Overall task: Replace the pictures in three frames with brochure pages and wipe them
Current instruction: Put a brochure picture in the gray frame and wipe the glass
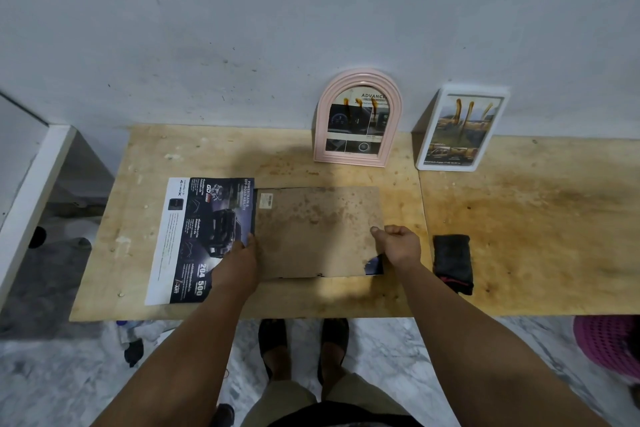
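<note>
Pink frame [358, 118] and white frame [462, 128] hold brochure pages. Both hands, left hand [239, 262] and right hand [398, 244], pinch backing board [318, 229] over brochure [204, 239]; cloth [453, 262] near tabletop [536, 218] edge.

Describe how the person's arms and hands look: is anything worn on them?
Both arms are bare as far as the picture shows; no sleeves reach the forearms. The left hand and the right hand have no gloves. I see no watch, bracelet or ring on either. Nothing is marked on them.
</note>
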